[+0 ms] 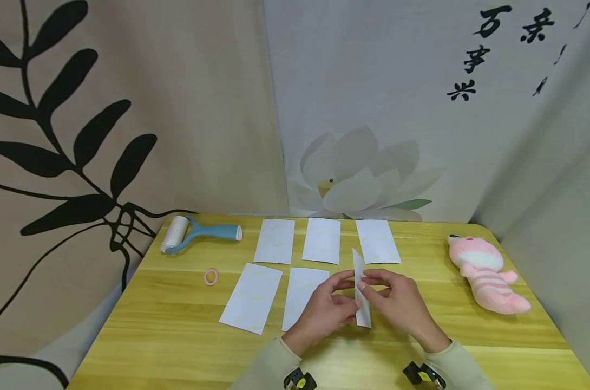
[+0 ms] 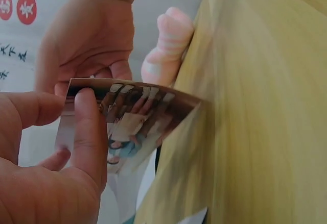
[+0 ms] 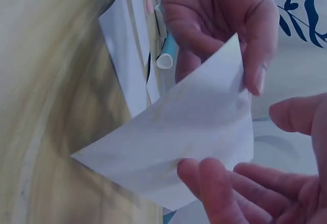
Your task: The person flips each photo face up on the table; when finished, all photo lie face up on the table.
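A photo print (image 1: 362, 315) stands almost edge-on between both hands above the table. Its picture side (image 2: 134, 119) shows figures in the left wrist view; the plain white back (image 3: 199, 112) faces the right wrist camera. My left hand (image 1: 324, 310) pinches it near one edge, with a finger on the picture and the thumb against the back. On the other side, my right hand (image 1: 403, 303) has fingertips (image 3: 190, 175) right at the white back, its thumb (image 3: 291, 114) held apart. Under the left forearm, a white card (image 1: 301, 295) is partly hidden.
Another white card (image 1: 251, 299) lies on the left of the front row, and three more (image 1: 274, 241) along the back. A blue-handled lint roller (image 1: 212, 232) and a pink ring (image 1: 210, 277) are at left. A pink plush toy (image 1: 490, 276) lies right on the wooden table (image 1: 144, 325).
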The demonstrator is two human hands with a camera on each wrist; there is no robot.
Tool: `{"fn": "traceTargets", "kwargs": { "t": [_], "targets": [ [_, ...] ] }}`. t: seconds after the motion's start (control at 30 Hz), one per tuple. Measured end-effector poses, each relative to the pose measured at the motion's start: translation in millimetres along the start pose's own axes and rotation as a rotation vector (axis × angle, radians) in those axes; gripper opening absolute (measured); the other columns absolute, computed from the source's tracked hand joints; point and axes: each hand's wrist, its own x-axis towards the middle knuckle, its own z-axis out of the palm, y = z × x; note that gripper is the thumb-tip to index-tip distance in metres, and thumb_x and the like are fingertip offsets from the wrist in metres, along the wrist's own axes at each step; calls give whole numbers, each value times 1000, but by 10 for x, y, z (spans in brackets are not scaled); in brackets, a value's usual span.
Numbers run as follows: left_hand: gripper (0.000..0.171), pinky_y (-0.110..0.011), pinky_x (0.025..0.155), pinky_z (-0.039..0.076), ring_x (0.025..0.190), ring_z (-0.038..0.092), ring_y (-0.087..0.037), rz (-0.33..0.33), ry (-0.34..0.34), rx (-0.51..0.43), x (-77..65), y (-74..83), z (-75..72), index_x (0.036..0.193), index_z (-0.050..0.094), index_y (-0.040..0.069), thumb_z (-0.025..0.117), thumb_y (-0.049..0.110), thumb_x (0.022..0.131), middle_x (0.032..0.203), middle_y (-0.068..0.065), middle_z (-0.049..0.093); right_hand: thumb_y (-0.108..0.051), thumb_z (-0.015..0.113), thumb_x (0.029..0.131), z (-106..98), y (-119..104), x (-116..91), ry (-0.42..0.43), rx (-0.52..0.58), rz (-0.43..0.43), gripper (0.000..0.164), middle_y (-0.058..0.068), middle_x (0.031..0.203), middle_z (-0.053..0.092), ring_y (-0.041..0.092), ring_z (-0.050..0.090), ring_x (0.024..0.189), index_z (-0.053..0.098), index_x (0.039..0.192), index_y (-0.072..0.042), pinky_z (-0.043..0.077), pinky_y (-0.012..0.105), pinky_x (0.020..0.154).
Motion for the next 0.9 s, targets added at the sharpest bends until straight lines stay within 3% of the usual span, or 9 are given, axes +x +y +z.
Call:
{"fn": "traceTargets", "kwargs": {
  "t": [0.23,0.47,0.6,0.77,0.9],
  "targets": [
    [60,-32,77,64,98,71,-16,43,-21,-13,22,13,104,150,57,26,77,12,95,149,-9,58,-35,82,93,0,-93,-26,3,47,50,43,12,117,79,15,79,81,74,128,-12,63,26,68],
    [62,-25,70,60,94,68,-11,53,46,142,45,13,194,145,59,34,82,18,90,144,-3,62,-15,75,93,-8,-142,-28,14,52,84,36,17,117,78,17,79,80,74,128,-8,61,28,62],
    [62,-24,68,58,94,67,-10,62,39,174,49,11,202,145,59,35,82,21,89,144,-2,61,-10,72,92,-45,-162,-39,27,27,67,37,17,116,79,16,79,80,74,129,-5,60,26,62],
    [60,-26,72,60,101,68,-12,52,16,146,39,36,166,147,57,28,82,22,92,147,-4,58,-10,72,93,-106,-177,-53,50,-24,52,36,16,113,80,18,79,83,74,129,-4,61,25,64],
    [56,-30,80,62,108,67,-16,28,42,99,53,22,95,147,58,21,80,19,95,147,-7,58,-11,71,94,-160,-189,-76,60,-66,51,37,16,112,80,19,80,84,74,130,-4,62,26,65]
  ]
}}
